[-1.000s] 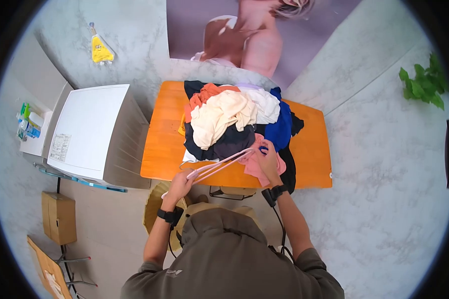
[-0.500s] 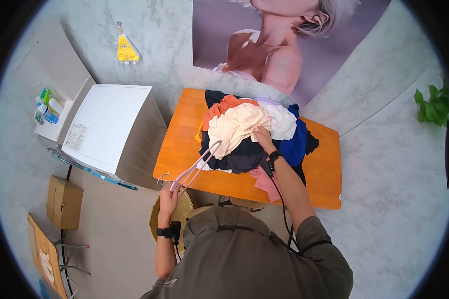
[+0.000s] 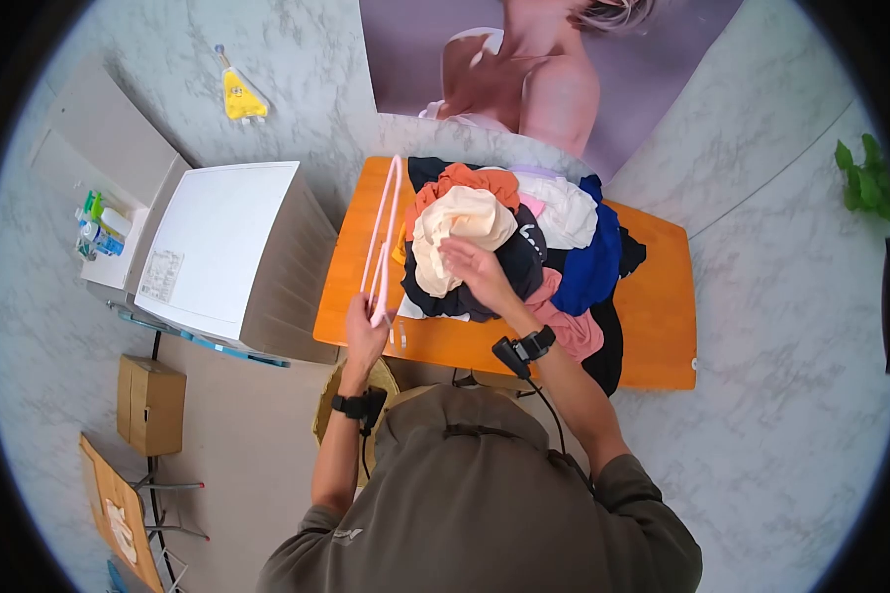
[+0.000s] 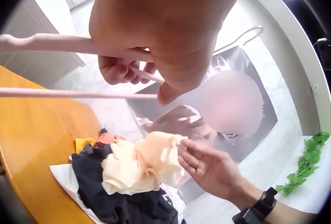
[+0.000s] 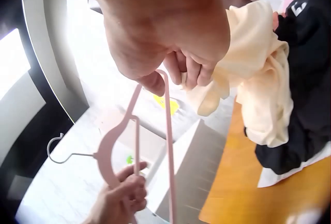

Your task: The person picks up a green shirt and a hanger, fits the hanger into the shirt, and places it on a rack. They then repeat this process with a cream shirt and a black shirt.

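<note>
My left hand (image 3: 368, 331) grips a pale pink clothes hanger (image 5: 106, 162) with a metal hook. The hanger stands raised over the left side of the table in the head view. My right hand (image 3: 480, 272) is at the cream garment (image 3: 465, 219) on top of a clothes pile, its fingers touching the bunched cloth. In the right wrist view, the thumb stands apart from those fingers. Beside the cream cloth lie an orange-red garment (image 3: 485, 181), a black garment with white print (image 3: 524, 259), a white one (image 3: 569, 212) and a blue one (image 3: 591, 267).
The orange-brown table (image 3: 653, 336) bears the pile, with a pink garment (image 3: 569, 331) near its front edge. A white-topped appliance (image 3: 213, 227) stands to the left. Below the table's front edge is a woven basket (image 3: 328, 395); a cardboard box (image 3: 153, 405) sits on the floor.
My left hand has swung the hanger upright at the left. My right hand went from the pink garment to the cream one, which has shifted left and bunched, baring the black garment's white print.
</note>
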A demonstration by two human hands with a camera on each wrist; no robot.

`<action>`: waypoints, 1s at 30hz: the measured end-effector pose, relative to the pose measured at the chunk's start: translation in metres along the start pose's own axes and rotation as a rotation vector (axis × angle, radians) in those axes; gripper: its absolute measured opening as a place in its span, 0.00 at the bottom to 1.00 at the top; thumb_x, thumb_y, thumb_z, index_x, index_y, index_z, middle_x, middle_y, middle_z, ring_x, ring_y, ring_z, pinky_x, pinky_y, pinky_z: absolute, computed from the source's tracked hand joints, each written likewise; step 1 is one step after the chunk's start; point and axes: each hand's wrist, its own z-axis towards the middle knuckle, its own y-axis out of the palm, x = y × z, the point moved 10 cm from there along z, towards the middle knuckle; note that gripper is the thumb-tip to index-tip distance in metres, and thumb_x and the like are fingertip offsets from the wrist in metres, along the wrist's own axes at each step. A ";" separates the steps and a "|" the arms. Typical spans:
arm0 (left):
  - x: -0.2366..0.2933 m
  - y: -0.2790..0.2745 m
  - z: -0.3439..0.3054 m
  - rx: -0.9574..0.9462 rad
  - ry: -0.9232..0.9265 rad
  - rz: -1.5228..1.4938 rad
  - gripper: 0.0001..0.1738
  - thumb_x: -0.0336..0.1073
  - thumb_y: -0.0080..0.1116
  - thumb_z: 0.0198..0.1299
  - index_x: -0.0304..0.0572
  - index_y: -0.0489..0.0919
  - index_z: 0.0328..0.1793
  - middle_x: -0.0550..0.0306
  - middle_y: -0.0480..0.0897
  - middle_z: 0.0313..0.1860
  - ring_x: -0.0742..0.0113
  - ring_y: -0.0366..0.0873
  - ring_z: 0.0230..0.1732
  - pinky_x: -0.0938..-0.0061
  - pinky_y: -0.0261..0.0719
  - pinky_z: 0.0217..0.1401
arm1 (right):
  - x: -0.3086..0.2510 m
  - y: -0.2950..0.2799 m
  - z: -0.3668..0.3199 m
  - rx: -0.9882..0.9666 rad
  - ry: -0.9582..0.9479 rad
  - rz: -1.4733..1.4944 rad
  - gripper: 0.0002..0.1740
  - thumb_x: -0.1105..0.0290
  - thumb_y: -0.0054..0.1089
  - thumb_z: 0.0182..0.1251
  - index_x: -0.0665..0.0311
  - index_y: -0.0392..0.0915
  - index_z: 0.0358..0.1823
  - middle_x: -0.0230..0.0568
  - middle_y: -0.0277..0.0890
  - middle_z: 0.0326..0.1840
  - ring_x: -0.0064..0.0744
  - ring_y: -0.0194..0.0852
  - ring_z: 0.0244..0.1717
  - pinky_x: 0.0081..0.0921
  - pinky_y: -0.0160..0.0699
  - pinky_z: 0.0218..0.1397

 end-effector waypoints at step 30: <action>0.281 0.122 0.141 -0.699 0.106 -0.748 0.17 0.27 0.61 0.55 0.42 0.62 0.41 0.63 0.70 0.21 0.75 0.69 0.13 0.79 0.64 0.13 | -0.088 -0.095 -0.098 0.570 -0.433 -0.351 0.60 0.68 0.78 0.43 0.69 0.44 0.74 0.48 0.58 0.69 0.35 0.62 0.66 0.30 0.65 0.66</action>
